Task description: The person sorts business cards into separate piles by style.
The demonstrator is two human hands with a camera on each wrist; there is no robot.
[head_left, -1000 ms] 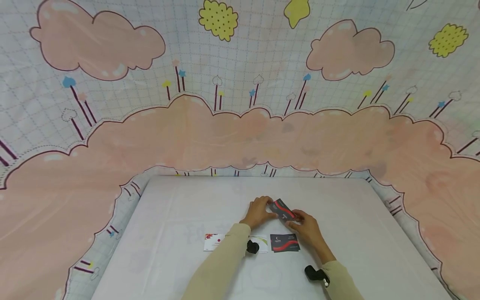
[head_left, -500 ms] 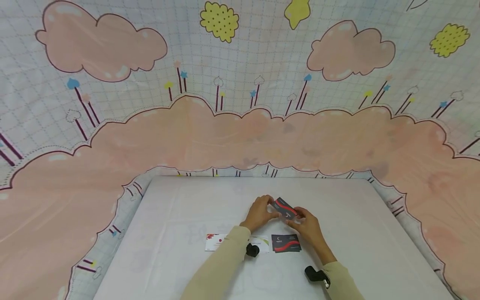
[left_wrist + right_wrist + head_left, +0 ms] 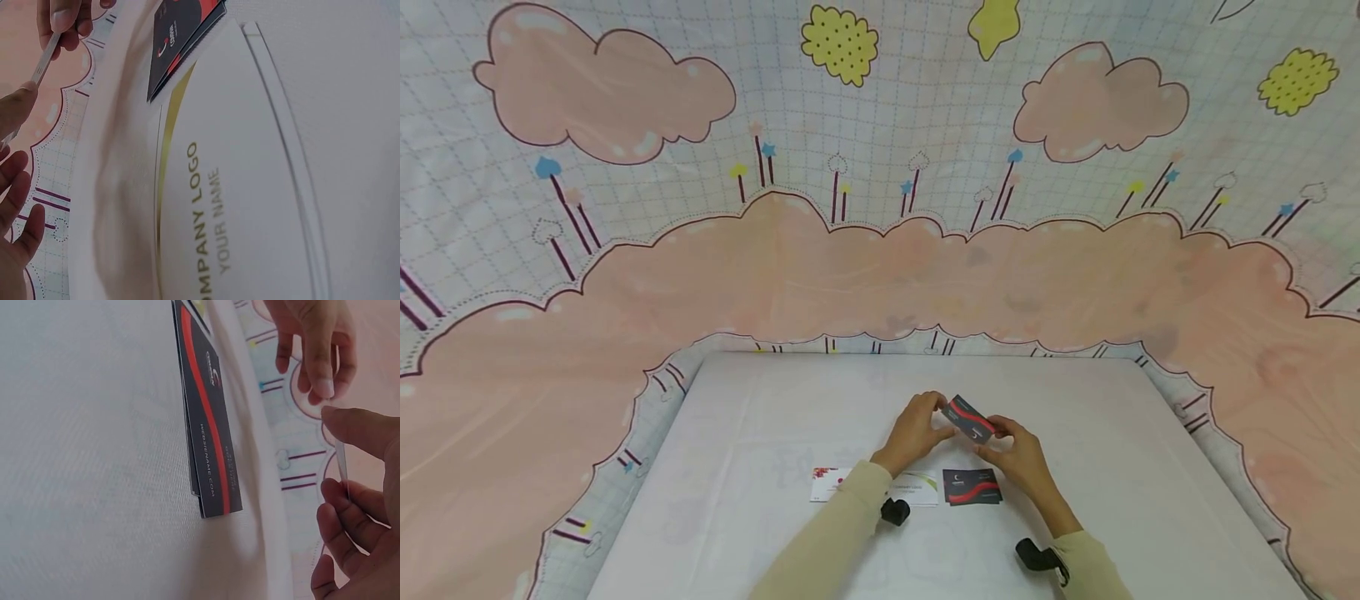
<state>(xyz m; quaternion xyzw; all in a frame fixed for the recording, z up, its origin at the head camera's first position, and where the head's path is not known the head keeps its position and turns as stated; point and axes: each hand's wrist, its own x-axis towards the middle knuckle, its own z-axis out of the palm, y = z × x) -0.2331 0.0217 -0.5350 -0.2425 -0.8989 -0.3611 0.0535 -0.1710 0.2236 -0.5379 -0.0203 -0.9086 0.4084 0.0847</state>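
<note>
Both hands hold one dark card with a red wave (image 3: pixel 969 418) above the white table (image 3: pixel 760 433). My left hand (image 3: pixel 920 429) pinches its left end and my right hand (image 3: pixel 1017 454) pinches its right end. In the wrist views the held card shows edge-on as a thin strip (image 3: pixel 42 59) (image 3: pixel 340 459) between fingertips. Below the hands a small stack of dark red-wave cards (image 3: pixel 972 486) (image 3: pixel 209 419) (image 3: pixel 178 37) lies on the table. Left of it lies a white card with a gold stripe and "COMPANY LOGO" (image 3: pixel 919 487) (image 3: pixel 231 187), partly behind my left wrist.
A white card with a red pattern (image 3: pixel 824 484) lies farther left on the table. A cloth with pink clouds (image 3: pixel 880 267) drapes behind and around the table. Black wrist camera mounts (image 3: pixel 895 511) (image 3: pixel 1037 557) sit on both sleeves.
Both forearms have drawn slightly back toward me. The hands keep the dark card at nearly the same spot and tilt.
</note>
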